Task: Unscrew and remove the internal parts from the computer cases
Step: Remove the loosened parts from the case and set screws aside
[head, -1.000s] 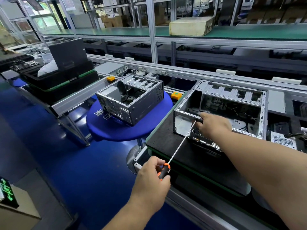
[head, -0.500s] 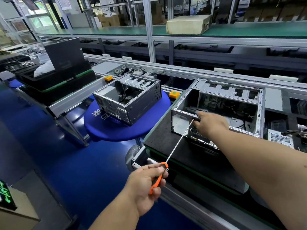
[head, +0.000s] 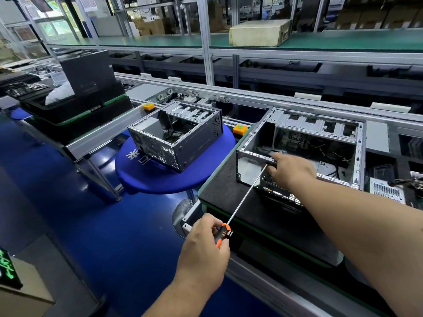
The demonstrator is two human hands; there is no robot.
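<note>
An open silver computer case [head: 359, 152] lies on a black mat [head: 231, 188] on the bench at right, with cables and metal parts inside. My right hand [head: 291, 170] rests on its near rail, fingers curled against the frame by the screwdriver's tip. My left hand [head: 203, 250] grips the orange-and-black handle of a long screwdriver [head: 246, 196]. The thin shaft runs up and right to the case's near face, just under my right hand. A second grey case [head: 194, 145] sits open on a round blue stool [head: 164, 181] to the left.
Black trays [head: 75, 110] with boards and a dark panel stand on the bench at far left. An aluminium conveyor rail [head: 251, 99] runs behind the cases, with two orange stops. A beige box [head: 258, 33] lies on the green upper shelf. The floor is blue.
My left hand has shifted its grip round the screwdriver handle, which has turned in my fingers. The shaft stays against the case. My right hand holds the same spot on the rail.
</note>
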